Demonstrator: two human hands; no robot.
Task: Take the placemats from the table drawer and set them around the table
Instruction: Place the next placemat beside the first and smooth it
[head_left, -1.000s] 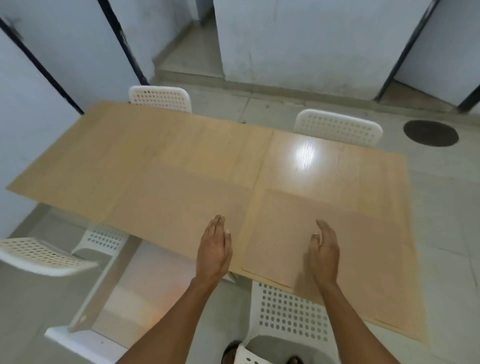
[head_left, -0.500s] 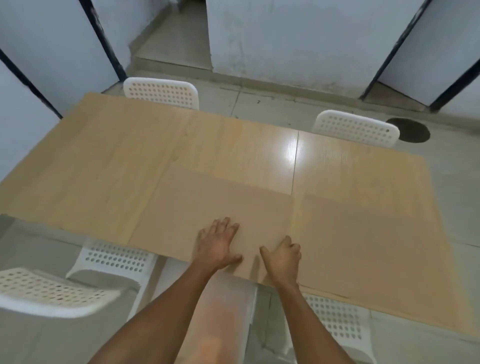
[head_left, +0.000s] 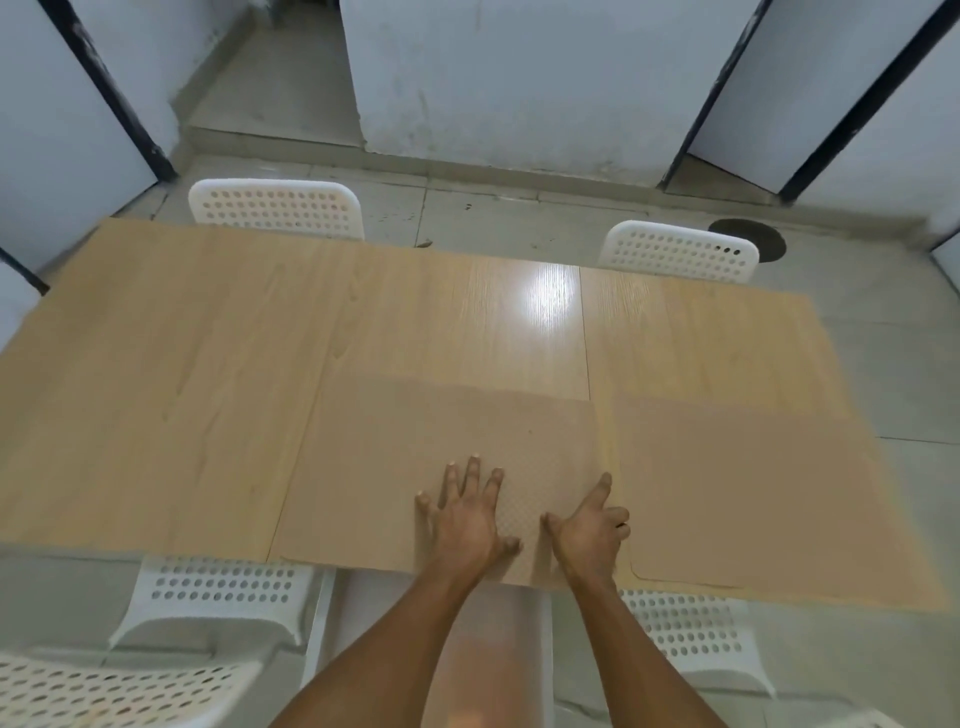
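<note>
Tan placemat (head_left: 415, 457), matte and slightly darker than the surface beneath it, lies flat on the pale wood-grain worktop (head_left: 208, 364), its near edge level with the worktop's near edge. Left hand (head_left: 465, 514) rests palm down on this placemat, fingers (head_left: 472, 470) straight and spread, holding nothing. Right hand (head_left: 592, 530) rests just beside it on the same placemat's right near portion — index finger extended forward along the placemat's right edge, thumb stretched toward the left hand, remaining fingers curled under. Whether those curled fingers catch the placemat's edge cannot be told.

Second placemat (head_left: 753, 493) lies flat immediately to the right of the right hand, apart from the first by a narrow strip of bare worktop; its near left corner is rounded. It sits at the worktop's near right end.

Beyond the fingertips, at the worktop's far side, two white perforated chairs stand — one to the far left (head_left: 275, 208), one to the far right (head_left: 680, 252). Nearer than the hands, below the worktop's edge, a white chair (head_left: 218, 592) stands to the left and another (head_left: 696, 634) to the right. A bright glare patch sits on the worktop straight ahead of the hands. Floor is grey tile.
</note>
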